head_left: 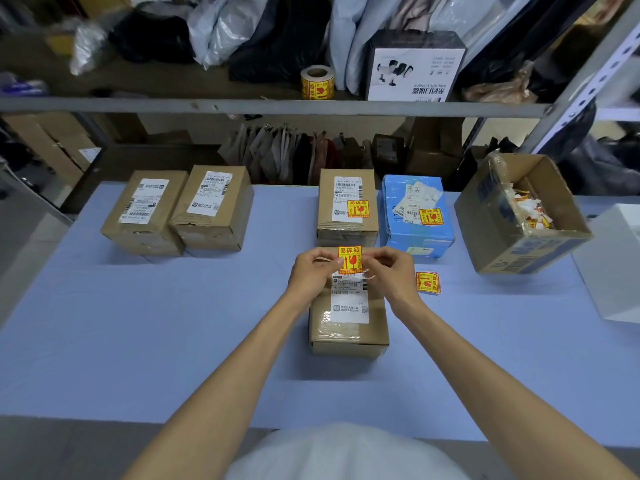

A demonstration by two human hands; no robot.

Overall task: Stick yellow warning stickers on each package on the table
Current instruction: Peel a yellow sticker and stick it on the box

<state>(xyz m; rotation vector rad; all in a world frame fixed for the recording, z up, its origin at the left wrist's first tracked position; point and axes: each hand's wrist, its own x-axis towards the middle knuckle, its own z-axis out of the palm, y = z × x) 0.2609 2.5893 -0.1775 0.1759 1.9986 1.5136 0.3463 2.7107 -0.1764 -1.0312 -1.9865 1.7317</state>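
Observation:
Both my hands hold one yellow warning sticker (349, 259) above the far end of a brown package (348, 327) in the middle of the table. My left hand (313, 271) pinches its left edge and my right hand (389, 271) pinches its right edge. Farther back, a brown package (346, 207) and a blue package (417, 216) each carry a yellow sticker. Two brown packages (145, 211) (213, 206) at the back left carry only white shipping labels. A small stack of loose stickers (428, 282) lies right of my right hand.
An open cardboard box (519, 216) with sticker scraps stands at the back right. A white box (620, 265) sits at the right edge. A roll of yellow stickers (317, 83) stands on the shelf (242, 105) above the blue table (138, 323).

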